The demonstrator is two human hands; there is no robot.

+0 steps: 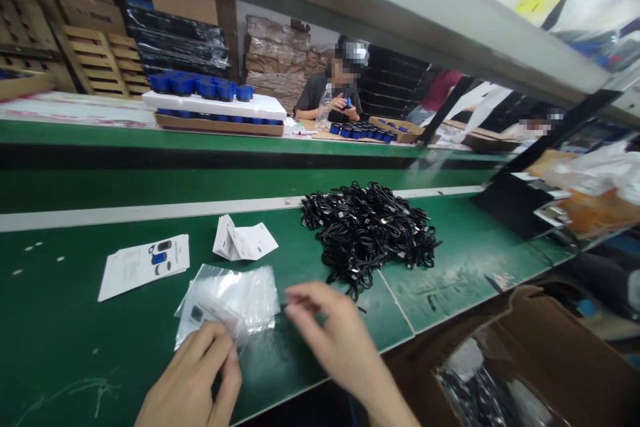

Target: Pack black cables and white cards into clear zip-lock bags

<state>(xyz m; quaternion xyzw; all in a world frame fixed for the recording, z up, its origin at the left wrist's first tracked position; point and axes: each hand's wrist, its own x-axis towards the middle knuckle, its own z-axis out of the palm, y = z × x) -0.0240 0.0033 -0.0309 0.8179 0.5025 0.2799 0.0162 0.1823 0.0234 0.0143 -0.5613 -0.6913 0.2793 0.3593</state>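
My left hand [195,377] rests its curled fingers on a clear bag with a printed leaflet [200,312] in it, at the near edge of a spread of clear plastic bags [257,293]. Just right of the bags is my right hand [333,333], its thumb and index finger apart and nothing visible between them. A stack of printed leaflets [145,265] lies to the left on the green table. Folded white papers [244,240] stand behind the bags. Right of centre sits a large heap of black cables [370,230].
An open cardboard box [540,353] with bagged items is at the lower right. Blue round parts [200,87] stand on a white foam tray [260,107] on the far bench. A person [335,90] sits behind it. A metal beam crosses overhead.
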